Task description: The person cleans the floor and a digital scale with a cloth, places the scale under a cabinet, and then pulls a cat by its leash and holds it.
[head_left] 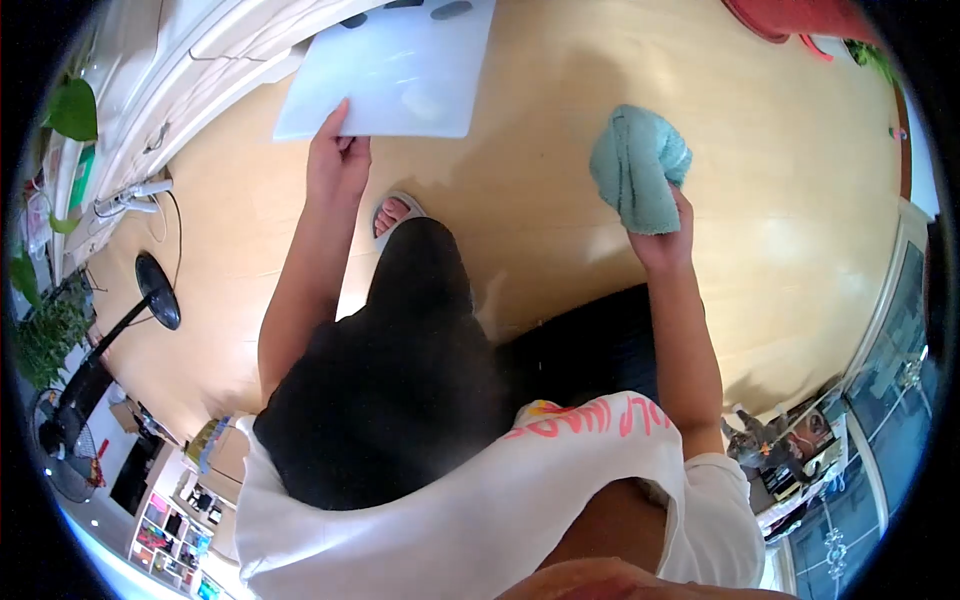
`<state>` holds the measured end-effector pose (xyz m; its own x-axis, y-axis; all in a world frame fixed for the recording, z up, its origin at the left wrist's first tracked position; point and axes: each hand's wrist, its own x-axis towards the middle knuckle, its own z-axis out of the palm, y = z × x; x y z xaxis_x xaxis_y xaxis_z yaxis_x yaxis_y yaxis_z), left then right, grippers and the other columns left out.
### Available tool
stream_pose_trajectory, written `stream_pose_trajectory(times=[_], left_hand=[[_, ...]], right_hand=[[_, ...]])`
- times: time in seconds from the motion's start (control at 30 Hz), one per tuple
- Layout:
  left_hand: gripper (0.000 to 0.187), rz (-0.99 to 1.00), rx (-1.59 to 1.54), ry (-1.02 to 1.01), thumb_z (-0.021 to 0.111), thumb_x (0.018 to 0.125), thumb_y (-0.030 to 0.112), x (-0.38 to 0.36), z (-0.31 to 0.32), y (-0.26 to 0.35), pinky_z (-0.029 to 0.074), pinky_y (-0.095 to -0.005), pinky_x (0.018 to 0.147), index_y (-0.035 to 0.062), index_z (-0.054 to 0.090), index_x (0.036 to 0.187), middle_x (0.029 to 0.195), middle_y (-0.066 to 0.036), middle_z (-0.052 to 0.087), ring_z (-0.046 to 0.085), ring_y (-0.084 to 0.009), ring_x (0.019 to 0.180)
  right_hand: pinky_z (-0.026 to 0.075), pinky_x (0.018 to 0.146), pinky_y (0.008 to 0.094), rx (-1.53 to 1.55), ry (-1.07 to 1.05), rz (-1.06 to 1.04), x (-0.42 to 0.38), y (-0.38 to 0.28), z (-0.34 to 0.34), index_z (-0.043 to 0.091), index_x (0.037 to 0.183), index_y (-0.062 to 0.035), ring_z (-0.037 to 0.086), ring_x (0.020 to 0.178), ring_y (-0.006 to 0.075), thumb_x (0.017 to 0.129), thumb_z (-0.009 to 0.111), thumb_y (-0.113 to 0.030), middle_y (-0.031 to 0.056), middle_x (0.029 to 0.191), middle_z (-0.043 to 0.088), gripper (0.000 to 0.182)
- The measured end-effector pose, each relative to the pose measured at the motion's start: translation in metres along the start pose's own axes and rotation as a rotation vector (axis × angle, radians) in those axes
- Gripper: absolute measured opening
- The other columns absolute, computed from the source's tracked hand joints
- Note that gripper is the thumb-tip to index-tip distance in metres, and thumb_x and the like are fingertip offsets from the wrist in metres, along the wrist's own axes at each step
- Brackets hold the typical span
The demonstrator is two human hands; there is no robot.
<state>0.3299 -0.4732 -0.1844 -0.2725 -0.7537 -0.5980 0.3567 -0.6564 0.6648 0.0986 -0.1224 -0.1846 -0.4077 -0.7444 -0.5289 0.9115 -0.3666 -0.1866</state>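
My left hand (pixel 338 165) grips the near edge of a pale, translucent flat panel (pixel 400 85), thumb on top and fingers underneath. Dark oval shapes show at the panel's far end, by the top of the view. On the right, a bunched green cloth (pixel 640 165) is in my right hand (pixel 672 230), whose fingers are partly hidden by it. The cloth is held up over the floor, apart from the panel.
White furniture (pixel 235 50) runs along the upper left. A black fan (pixel 65 430) with a round base (pixel 157 290) and a cable lie at left. A red object (pixel 800 18) is at top right. Shelves stand lower left; glass doors (pixel 890 350) are at right.
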Motion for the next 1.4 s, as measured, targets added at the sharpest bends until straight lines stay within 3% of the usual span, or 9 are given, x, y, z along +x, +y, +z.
stream_pose_trajectory(times=[0.2, 0.4, 0.5, 0.6, 0.7, 1.03, 1.13, 1.27, 1.4], left_hand=[[0.024, -0.025, -0.153, -0.044, 0.063, 0.091, -0.003, 0.042, 0.033, -0.014, 0.056, -0.0313, 0.094, -0.0028, 0.055, 0.114, 0.111, -0.010, 0.063, 0.064, -0.0206, 0.101], [0.015, -0.063, -0.212, -0.089, 0.061, 0.093, -0.004, 0.097, 0.049, -0.026, 0.058, -0.0295, 0.086, -0.0042, 0.056, 0.107, 0.104, -0.010, 0.063, 0.061, -0.0178, 0.089], [0.004, -0.075, -0.168, -0.032, 0.061, 0.094, 0.000, 0.096, 0.078, -0.033, 0.059, -0.0234, 0.075, -0.0027, 0.059, 0.098, 0.091, -0.006, 0.063, 0.058, -0.0114, 0.072], [0.003, -0.190, -0.310, -0.373, 0.061, 0.095, 0.002, 0.189, 0.022, -0.048, 0.060, -0.0241, 0.074, -0.0003, 0.060, 0.097, 0.091, -0.005, 0.066, 0.060, -0.0126, 0.072], [0.010, -0.181, -0.072, -0.139, 0.066, 0.094, 0.011, 0.182, 0.058, -0.058, 0.053, -0.0209, 0.061, 0.0032, 0.060, 0.093, 0.079, -0.001, 0.058, 0.046, -0.0100, 0.059], [0.040, -0.343, 0.607, -0.009, 0.075, 0.084, 0.049, 0.201, 0.070, -0.052, 0.036, -0.0151, 0.043, 0.0125, 0.059, 0.092, 0.065, 0.005, 0.044, 0.039, -0.0045, 0.049], [0.042, -0.429, 0.673, 0.055, 0.074, 0.083, 0.051, 0.223, 0.065, -0.041, 0.035, -0.0153, 0.041, 0.0122, 0.059, 0.091, 0.064, 0.005, 0.042, 0.039, -0.0040, 0.050], [0.050, -0.387, 0.831, 0.105, 0.076, 0.078, 0.056, 0.201, 0.093, -0.043, 0.034, -0.0152, 0.039, 0.0107, 0.058, 0.090, 0.067, 0.005, 0.045, 0.036, -0.0051, 0.045], [0.052, -0.489, 0.819, 0.118, 0.075, 0.077, 0.057, 0.237, 0.083, -0.041, 0.033, -0.0170, 0.038, 0.0094, 0.059, 0.089, 0.067, 0.005, 0.051, 0.036, -0.0058, 0.043]], right_hand=[[0.048, 0.097, 0.0372, -0.367, 0.318, -0.304, -0.029, -0.063, -0.040, 0.057, 0.122, 0.0020, 0.062, 0.108, 0.0230, 0.094, 0.054, -0.014, 0.0101, 0.117, 0.066, 0.032], [0.051, 0.089, 0.0334, -0.751, 1.058, -1.040, -0.052, -0.173, -0.147, 0.064, 0.119, 0.0047, 0.064, 0.098, 0.0217, 0.084, 0.062, 0.003, 0.0124, 0.111, 0.067, 0.035], [0.052, 0.089, 0.0355, -1.047, 1.303, -1.024, -0.093, -0.203, -0.201, 0.059, 0.130, 0.0017, 0.066, 0.099, 0.0234, 0.085, 0.059, 0.002, 0.0142, 0.116, 0.067, 0.045], [0.050, 0.093, 0.0346, -1.308, 1.484, -0.875, -0.128, -0.195, -0.223, 0.056, 0.135, -0.0006, 0.066, 0.105, 0.0245, 0.085, 0.059, 0.001, 0.0162, 0.124, 0.066, 0.050], [0.045, 0.102, 0.0339, -1.600, 1.518, -0.885, -0.151, -0.173, -0.254, 0.053, 0.137, -0.0017, 0.061, 0.117, 0.0272, 0.086, 0.058, 0.000, 0.0175, 0.132, 0.061, 0.052], [0.045, 0.102, 0.0347, -1.206, 2.117, -0.749, -0.242, -0.129, -0.314, 0.057, 0.135, -0.0076, 0.062, 0.116, 0.0277, 0.089, 0.055, -0.006, 0.0121, 0.128, 0.064, 0.046], [0.044, 0.104, 0.0342, -0.810, 1.942, -0.830, -0.238, -0.141, -0.357, 0.058, 0.134, -0.0084, 0.061, 0.118, 0.0279, 0.089, 0.055, -0.007, 0.0118, 0.128, 0.064, 0.046], [0.041, 0.106, 0.0350, -1.434, 1.851, -0.918, -0.187, -0.188, -0.383, 0.053, 0.136, -0.0006, 0.054, 0.124, 0.0296, 0.088, 0.057, -0.012, 0.0149, 0.138, 0.055, 0.049], [0.037, 0.111, 0.0335, -1.627, 1.536, -0.949, -0.096, -0.215, -0.290, 0.053, 0.139, -0.0061, 0.046, 0.135, 0.0296, 0.089, 0.054, -0.012, 0.0131, 0.148, 0.047, 0.050]])
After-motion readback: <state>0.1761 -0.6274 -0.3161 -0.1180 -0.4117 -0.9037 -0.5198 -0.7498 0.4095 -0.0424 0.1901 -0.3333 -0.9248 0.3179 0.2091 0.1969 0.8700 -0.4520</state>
